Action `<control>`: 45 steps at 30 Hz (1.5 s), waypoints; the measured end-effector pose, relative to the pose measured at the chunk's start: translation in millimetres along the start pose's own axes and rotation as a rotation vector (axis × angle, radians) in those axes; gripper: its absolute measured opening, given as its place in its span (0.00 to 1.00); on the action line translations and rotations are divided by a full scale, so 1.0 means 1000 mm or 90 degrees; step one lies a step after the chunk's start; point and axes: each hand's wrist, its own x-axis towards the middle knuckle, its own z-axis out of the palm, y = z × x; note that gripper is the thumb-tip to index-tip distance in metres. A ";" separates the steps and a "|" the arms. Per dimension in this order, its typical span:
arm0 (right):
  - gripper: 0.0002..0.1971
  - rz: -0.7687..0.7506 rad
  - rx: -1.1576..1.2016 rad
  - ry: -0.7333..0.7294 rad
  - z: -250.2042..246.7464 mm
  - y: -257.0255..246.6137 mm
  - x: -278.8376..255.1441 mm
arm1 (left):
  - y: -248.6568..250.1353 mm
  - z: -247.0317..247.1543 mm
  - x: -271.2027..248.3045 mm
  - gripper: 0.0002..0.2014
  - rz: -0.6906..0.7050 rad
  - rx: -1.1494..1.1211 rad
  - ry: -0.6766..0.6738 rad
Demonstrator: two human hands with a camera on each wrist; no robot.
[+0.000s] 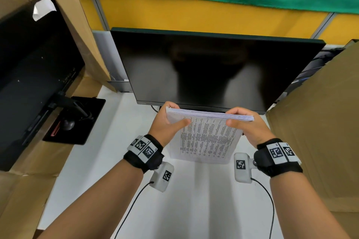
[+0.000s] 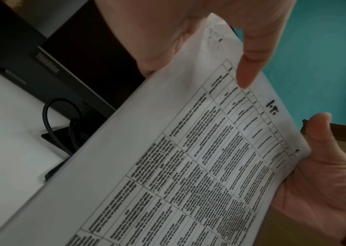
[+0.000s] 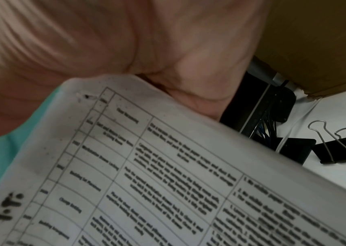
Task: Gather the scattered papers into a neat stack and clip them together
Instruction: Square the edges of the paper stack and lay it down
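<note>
A thick stack of printed papers [image 1: 206, 137] stands nearly upright over the white table [image 1: 184, 200], its top sheet showing a table of text [image 2: 189, 166] [image 3: 168, 183]. My left hand [image 1: 177, 114] grips the stack's upper left corner, thumb on the front sheet and fingers behind. At the upper right corner my right hand [image 1: 234, 116] holds it the same way. The stack's lower edge sits near or on the table; contact cannot be told. A black binder clip [image 3: 340, 149] with silver handles lies on the table to the right, behind the papers.
A dark monitor [image 1: 213, 70] stands just behind the papers, with cables under it. Cardboard boxes [image 1: 318, 132] wall in the right side and the left [image 1: 25, 200]. A second black screen and its stand base [image 1: 77, 120] sit at the left.
</note>
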 end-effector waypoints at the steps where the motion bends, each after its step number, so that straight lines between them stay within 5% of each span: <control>1: 0.21 0.006 -0.007 0.001 0.000 -0.002 0.000 | 0.001 0.000 0.001 0.16 -0.009 -0.006 0.002; 7: 0.03 0.032 -0.046 0.049 0.000 -0.005 -0.001 | -0.001 0.000 0.006 0.10 -0.012 0.005 -0.022; 16: 0.05 0.094 0.006 0.109 -0.004 0.001 0.010 | 0.007 -0.001 0.014 0.05 -0.028 0.050 -0.034; 23: 0.25 0.397 0.066 0.046 0.029 0.077 0.011 | -0.091 -0.004 0.018 0.14 -0.326 0.073 -0.069; 26: 0.56 0.506 0.013 0.048 0.039 0.119 0.017 | -0.127 0.002 0.018 0.16 -0.403 0.098 -0.059; 29: 0.63 0.529 -0.031 0.059 0.040 0.154 0.027 | -0.143 0.009 0.025 0.19 -0.445 0.110 -0.030; 35: 0.16 0.405 -0.064 0.080 0.036 0.150 0.034 | -0.153 0.012 0.035 0.20 -0.439 0.135 -0.027; 45: 0.09 0.338 -0.036 0.092 0.031 0.158 0.030 | -0.161 0.014 0.028 0.12 -0.378 0.052 -0.012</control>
